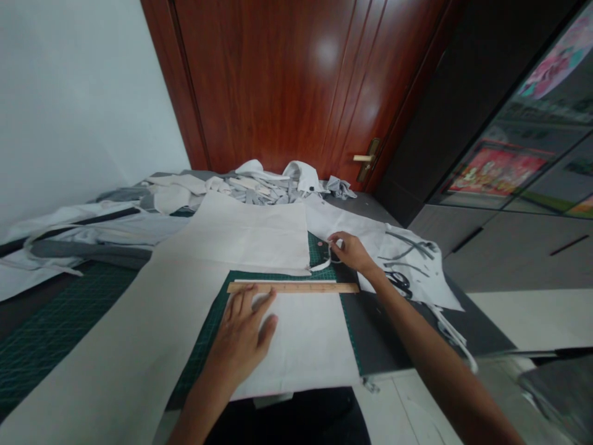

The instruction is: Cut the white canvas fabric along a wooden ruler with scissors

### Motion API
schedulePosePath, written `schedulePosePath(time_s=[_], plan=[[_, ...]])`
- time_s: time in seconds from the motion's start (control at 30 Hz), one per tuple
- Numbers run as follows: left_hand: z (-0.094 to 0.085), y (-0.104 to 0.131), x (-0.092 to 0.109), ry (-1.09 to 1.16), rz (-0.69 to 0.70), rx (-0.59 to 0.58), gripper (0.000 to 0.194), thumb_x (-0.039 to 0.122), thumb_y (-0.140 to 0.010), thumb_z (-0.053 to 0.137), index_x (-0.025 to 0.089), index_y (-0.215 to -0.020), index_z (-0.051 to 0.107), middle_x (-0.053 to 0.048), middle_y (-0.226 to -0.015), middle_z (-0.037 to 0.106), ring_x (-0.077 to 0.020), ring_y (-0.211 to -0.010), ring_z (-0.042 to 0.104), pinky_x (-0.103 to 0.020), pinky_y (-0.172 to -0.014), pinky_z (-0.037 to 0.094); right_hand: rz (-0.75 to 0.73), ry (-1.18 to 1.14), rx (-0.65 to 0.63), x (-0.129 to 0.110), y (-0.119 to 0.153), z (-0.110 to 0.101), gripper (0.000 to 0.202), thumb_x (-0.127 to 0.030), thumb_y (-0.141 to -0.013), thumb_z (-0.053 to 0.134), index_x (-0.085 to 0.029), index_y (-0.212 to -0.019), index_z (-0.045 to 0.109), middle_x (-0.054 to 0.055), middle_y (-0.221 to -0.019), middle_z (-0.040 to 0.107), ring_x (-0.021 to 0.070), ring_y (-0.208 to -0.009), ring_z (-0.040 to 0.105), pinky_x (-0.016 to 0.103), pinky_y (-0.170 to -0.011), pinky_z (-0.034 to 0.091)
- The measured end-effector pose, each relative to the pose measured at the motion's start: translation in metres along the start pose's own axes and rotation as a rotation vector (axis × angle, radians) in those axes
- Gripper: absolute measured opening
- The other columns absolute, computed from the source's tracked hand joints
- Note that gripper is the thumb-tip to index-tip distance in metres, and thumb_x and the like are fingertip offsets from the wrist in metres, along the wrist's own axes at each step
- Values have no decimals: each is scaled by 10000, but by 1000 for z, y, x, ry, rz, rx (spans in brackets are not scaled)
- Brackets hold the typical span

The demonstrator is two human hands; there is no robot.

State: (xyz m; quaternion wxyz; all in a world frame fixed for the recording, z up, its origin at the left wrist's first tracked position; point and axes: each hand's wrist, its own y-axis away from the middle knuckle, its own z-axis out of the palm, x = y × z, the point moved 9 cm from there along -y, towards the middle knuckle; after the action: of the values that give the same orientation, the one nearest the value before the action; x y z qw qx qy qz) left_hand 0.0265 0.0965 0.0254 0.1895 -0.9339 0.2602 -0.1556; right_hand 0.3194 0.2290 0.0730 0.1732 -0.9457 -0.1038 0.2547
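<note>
My left hand [245, 337] lies open, fingers spread, with its fingertips on a wooden ruler [301, 288]. Under the ruler is a rectangular piece of white fabric [296, 346], whose far edge shows just beyond it. Beyond the ruler, my right hand [351, 250] pinches a narrow white fabric strip [320, 266], which curls down toward the corner of a larger white cloth [250, 232]. A green cutting mat [215, 315] shows between the fabric pieces. Scissors with dark handles [399, 282] rest on white cloth to the right of my right forearm.
Heaped white and grey fabric scraps [259, 188] line the table's back, before a brown wooden door [278, 80]. Grey strips [410, 242] lie on white cloth [428, 284] at the right. Folded cloth [115, 232] is stacked at the left. A cabinet [519, 241] stands at the right.
</note>
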Motion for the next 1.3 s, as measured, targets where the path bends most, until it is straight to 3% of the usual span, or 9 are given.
schedulePosePath(time_s=[0.13, 0.23, 0.4, 0.6, 0.8, 1.03, 1.3], plan=[[-1, 0, 0, 1, -8, 17, 466, 406, -1054, 435, 281, -1490, 542, -117, -1442, 536, -337, -1402, 453, -551, -1151, 438, -156, -14, -164, -15, 35, -5, 167, -236, -974, 580, -165, -989, 731, 59, -936, 748, 153, -728, 628, 265, -722, 478], [-2, 0, 0, -3, 2, 28, 468, 411, -1049, 448, 280, -1488, 544, -117, -1436, 537, -342, -1383, 471, -559, -1149, 444, -233, 1, -263, -26, 61, 2, 158, -271, -988, 603, -173, -1012, 724, 74, -972, 735, 193, -888, 666, 300, -822, 503], [1, 0, -2, -24, 13, 26, 473, 402, -1055, 427, 269, -1495, 537, -121, -1444, 533, -347, -1381, 477, -576, -1132, 460, -351, 61, -191, -44, 83, 13, 233, -304, -1043, 554, -170, -1160, 704, 121, -1112, 708, 258, -1068, 646, 422, -986, 511], [0, 0, 0, -61, 35, 29, 484, 387, -1055, 422, 259, -1513, 512, -128, -1462, 527, -347, -1397, 472, -572, -1145, 448, -338, 103, -114, -52, 87, 29, 254, -304, -1042, 559, -160, -1211, 683, 135, -1132, 669, 280, -1082, 635, 449, -970, 538], [-5, -2, 4, -50, 63, 33, 489, 371, -1050, 425, 220, -1507, 507, -132, -1450, 536, -349, -1359, 499, -570, -1128, 456, -291, 50, -67, -47, 99, 26, 327, -323, -1044, 554, -186, -1339, 585, 144, -1222, 632, 297, -1182, 607, 489, -1027, 524], [-7, -2, 3, -52, 49, 20, 477, 374, -1038, 427, 215, -1471, 549, -146, -1372, 566, -362, -1268, 547, -578, -1062, 489, -241, -44, -62, -34, 117, 21, 375, -335, -1032, 586, -200, -1378, 531, 102, -1082, 622, 275, -1046, 612, 482, -977, 538], [-9, -4, 3, -55, 57, 24, 460, 377, -1028, 430, 208, -1421, 600, -147, -1297, 607, -361, -1212, 571, -572, -1024, 509, -264, -30, -72, -33, 121, 22, 348, -338, -1022, 607, -216, -1346, 569, 102, -1084, 636, 279, -1042, 606, 456, -942, 527]])
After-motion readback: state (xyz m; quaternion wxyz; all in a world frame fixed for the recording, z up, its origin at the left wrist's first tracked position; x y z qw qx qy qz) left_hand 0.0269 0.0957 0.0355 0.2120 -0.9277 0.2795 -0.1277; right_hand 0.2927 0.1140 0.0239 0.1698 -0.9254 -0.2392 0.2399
